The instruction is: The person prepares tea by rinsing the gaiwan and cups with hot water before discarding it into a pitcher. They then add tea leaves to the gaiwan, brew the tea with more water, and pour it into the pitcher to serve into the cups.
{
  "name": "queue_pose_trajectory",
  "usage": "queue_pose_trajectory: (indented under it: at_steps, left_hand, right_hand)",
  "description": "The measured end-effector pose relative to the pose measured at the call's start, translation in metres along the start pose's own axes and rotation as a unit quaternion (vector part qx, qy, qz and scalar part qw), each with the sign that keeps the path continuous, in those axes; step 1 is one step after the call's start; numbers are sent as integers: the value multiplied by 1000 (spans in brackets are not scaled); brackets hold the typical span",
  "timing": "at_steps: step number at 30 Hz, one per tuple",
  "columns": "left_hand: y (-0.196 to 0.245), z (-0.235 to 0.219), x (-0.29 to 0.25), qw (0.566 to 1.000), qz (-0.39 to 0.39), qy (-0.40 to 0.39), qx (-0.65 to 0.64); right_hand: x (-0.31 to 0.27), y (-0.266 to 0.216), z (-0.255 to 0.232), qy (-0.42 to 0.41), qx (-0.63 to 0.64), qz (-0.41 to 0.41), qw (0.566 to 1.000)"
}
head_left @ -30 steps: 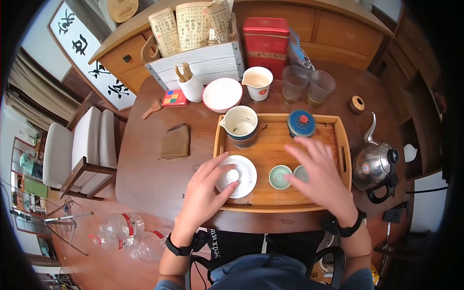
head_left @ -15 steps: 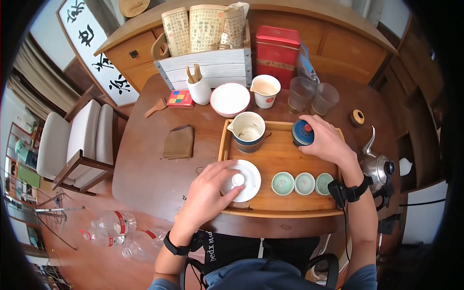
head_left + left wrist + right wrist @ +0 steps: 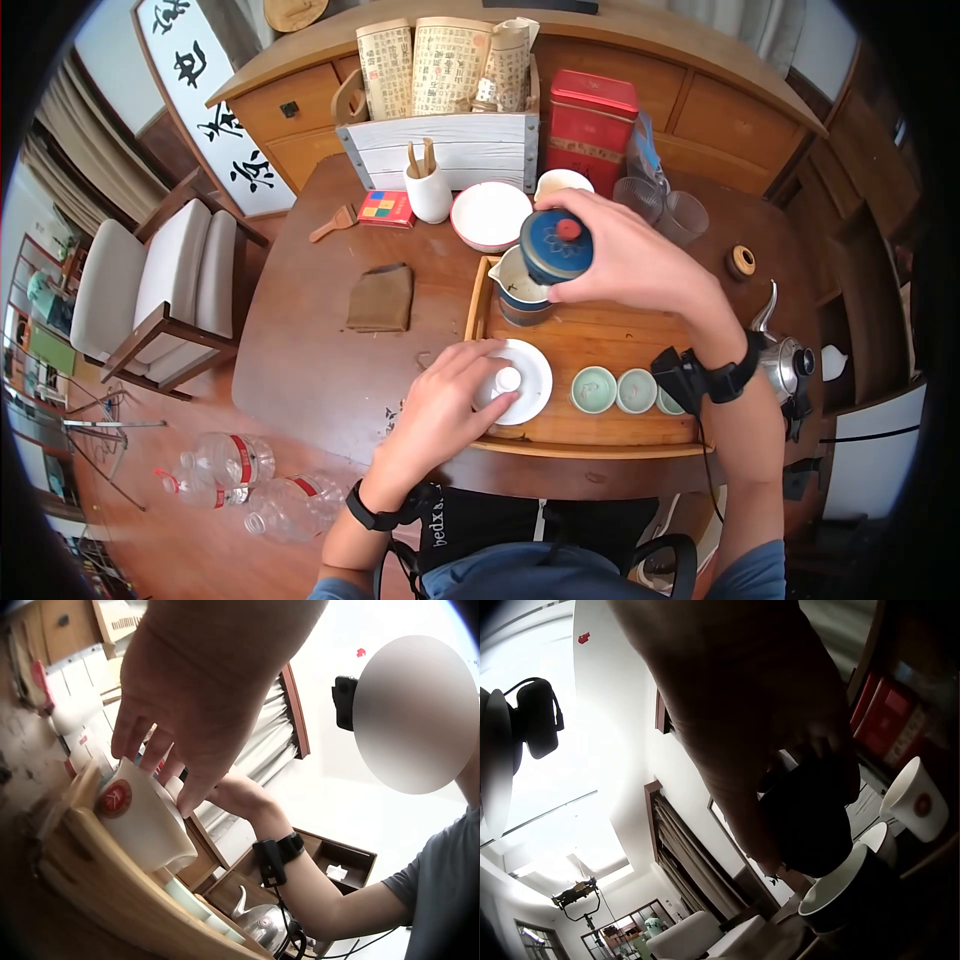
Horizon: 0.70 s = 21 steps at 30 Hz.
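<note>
Now the right hand grips a round, red-knobbed blue jar above a dark-banded cream pitcher, which a low pass could knock; the left hand spreads over a white lidded bowl.

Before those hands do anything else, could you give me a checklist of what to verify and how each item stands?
1. Blue container held off the tray: ok; the right hand grips it.
2. Contents of the blue container: cannot tell; no view inside.
3. Pitcher upright on the tray: ok.
4. Pitcher clean inside: not ok; dark bits show.
5. White lidded bowl covered: ok; the left hand rests at it.
6. Green cups fully visible: not ok; the rightmost is partly hidden by the wrist device.
</note>
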<state>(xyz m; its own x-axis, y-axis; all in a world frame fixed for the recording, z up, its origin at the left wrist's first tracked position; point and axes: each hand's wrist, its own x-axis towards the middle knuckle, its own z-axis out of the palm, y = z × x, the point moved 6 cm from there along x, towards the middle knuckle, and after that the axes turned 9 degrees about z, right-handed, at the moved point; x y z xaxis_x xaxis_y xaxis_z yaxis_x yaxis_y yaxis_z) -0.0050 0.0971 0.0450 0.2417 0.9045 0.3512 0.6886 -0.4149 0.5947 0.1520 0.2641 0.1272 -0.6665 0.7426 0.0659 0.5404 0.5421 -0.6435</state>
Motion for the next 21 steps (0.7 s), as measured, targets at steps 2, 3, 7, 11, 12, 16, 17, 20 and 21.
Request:
queue_pose_trajectory:
  at_steps: [2,3,7,11,12,16,17,20,21]
  left_hand:
    - [0,0,0,1000,2,0,-2]
    - [-1,0,-1,1000,3,1,-3]
    - [0,-1,0,1000,5,2,-8]
    - [-2,-1,-1,1000,5,2,-13]
    - [-3,0,-1,1000,6,3,-13]
    - [-3,0,0,1000,9,5,-11]
    - [-3,0,0,1000,9,5,-11]
    - [-2,0,0,1000,8,6,-11]
    - [-2,-1,0,1000,7,6,-13]
  right_hand:
    - [10,3,15,-12,-3,-3,1000]
    - [13,7,22,-12,-8,-5,1000]
    - [16,17,40,-23,-20,-7,1000]
    - [13,23,49,-31,-14,9,999]
    - [12,24,50,-35,-9,16,999]
    - [11,30,54,-25,2,4,1000]
    - [11,30,55,-26,7,7,1000]
    - [9,31,57,-15,16,3,1000]
    - [9,32,58,-9,17,-2,1000]
